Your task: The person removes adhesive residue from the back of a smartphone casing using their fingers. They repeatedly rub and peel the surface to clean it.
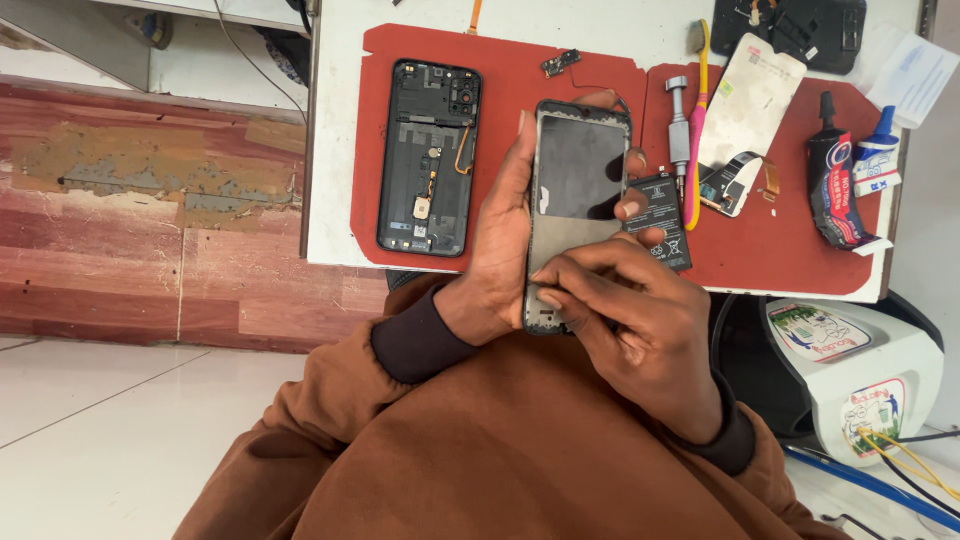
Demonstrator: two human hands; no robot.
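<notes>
- At far left on the red mat (420,265), an opened phone back shell (429,157) lies face up with its inner parts bared. It sits near the table's front edge, so a nudge from a sleeve could likely push it off.
- The left hand (497,240) is wrapped around the left side of a dark phone frame (577,200), fingertips curling over its right edge, holding it above the table edge and lap. If that grasp loosens, the frame would probably fall to the tiled floor.
- The right hand (630,325) pinches at the frame's lower end, thumb and fingers closed on it. Pressing too hard there might crack the glass or bend the frame.
- Just right of the frame, a black battery (662,215) lies partly under the fingers; a knock could send it sliding.
- Further right lie a metal tool (679,125), a pink and yellow toothbrush (697,130), a loose screen with its ribbon cable (745,120), and glue tubes (850,180). A snagged cable could tear.
</notes>
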